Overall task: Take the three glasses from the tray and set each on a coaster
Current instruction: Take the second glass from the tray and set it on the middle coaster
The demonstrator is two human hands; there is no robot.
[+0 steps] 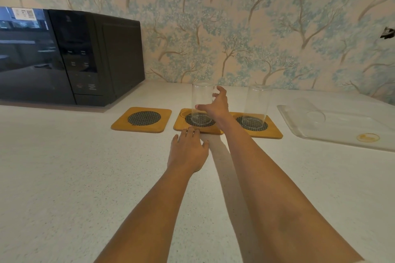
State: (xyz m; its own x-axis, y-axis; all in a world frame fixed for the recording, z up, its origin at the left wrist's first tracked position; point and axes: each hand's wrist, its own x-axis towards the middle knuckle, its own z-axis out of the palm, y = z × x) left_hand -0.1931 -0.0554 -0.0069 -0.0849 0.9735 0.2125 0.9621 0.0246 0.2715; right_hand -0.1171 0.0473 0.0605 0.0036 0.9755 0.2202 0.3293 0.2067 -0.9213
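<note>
Three wooden coasters with dark mesh centres lie in a row on the counter. The left coaster (119, 124) is bare. A clear glass (201, 97) stands on the middle coaster (179, 124), and my right hand (218, 106) wraps it, thumb across its front and fingers on its right side. A second glass (257, 102) stands on the right coaster (274, 131). A third glass (314, 115) lies on its side on the clear tray (342, 137) at the right. My left hand (188, 149) rests flat on the counter, fingertips at the middle coaster's front edge.
A black microwave (64, 55) stands at the back left against the wallpapered wall. The speckled white counter (85, 177) stretches toward me in front of the coasters. The tray bears a gold round mark near its front corner.
</note>
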